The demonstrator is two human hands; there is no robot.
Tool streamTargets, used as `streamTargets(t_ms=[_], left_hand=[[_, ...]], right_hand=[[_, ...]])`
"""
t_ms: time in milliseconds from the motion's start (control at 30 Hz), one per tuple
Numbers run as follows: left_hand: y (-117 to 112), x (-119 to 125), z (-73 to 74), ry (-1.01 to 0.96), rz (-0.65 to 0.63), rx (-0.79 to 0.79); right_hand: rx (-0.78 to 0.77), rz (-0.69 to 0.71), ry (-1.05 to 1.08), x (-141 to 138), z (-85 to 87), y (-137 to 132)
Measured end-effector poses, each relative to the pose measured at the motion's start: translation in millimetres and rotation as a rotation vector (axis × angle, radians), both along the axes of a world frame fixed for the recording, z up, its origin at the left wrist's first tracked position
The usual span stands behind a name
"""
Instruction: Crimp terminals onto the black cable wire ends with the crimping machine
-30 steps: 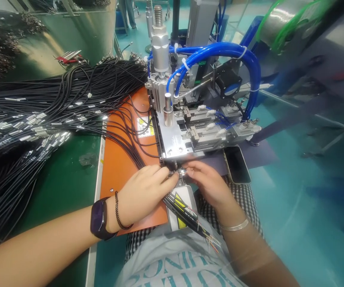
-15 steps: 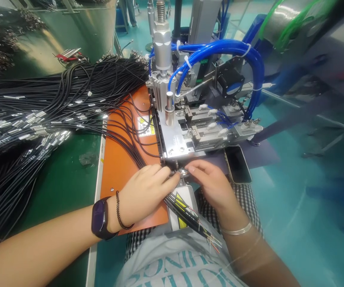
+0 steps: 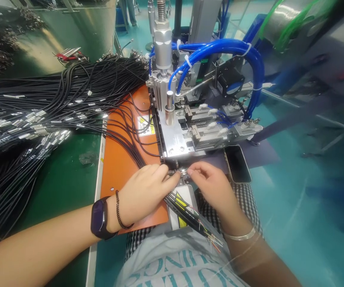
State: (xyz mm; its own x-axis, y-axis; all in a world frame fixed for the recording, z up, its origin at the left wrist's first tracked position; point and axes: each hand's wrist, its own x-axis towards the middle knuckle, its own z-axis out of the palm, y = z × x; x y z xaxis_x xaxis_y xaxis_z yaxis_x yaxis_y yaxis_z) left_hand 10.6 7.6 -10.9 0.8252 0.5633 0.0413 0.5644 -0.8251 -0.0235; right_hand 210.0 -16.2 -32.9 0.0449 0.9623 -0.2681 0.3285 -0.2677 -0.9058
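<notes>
Black cables point(image 3: 186, 211) run under the closed left hand point(image 3: 143, 194); the right hand's point(image 3: 215, 187) fingertips point(image 3: 190, 172) pinch a small metal terminal point(image 3: 183, 171). A slip could misseat it in the aluminium jig point(image 3: 174, 139).

Glossy blue pneumatic hoses point(image 3: 220, 47) and bright green tubing point(image 3: 291, 24) loop above a silver aluminium plate point(image 3: 174, 139), while black cables with silver ferrules point(image 3: 40, 104) fan across an orange mat point(image 3: 130, 187) bearing a yellow-and-white warning label point(image 3: 146, 125). A green bench top point(image 3: 61, 191) meets a teal floor point(image 3: 294, 191); black-and-white checked fabric point(image 3: 244, 203) and a pale T-shirt with teal lettering point(image 3: 172, 267) fill the foreground.
</notes>
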Motion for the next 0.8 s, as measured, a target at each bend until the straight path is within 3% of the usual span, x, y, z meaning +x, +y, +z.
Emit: streamTargets(t_ms=[233, 533, 800], left_hand=[[0, 1, -1.1, 0.004, 0.002, 0.012], [-1, 3, 1.2, 0.007, 0.007, 0.009], [1, 5, 1.6, 0.020, 0.006, 0.048]], right_hand=[[0.005, -0.005, 0.006, 1, -3.0, 3], [-0.080, -0.079, 0.313, 1, -15.4, 7], [0.047, -0.047, 0.065, 0, -6.2, 5]])
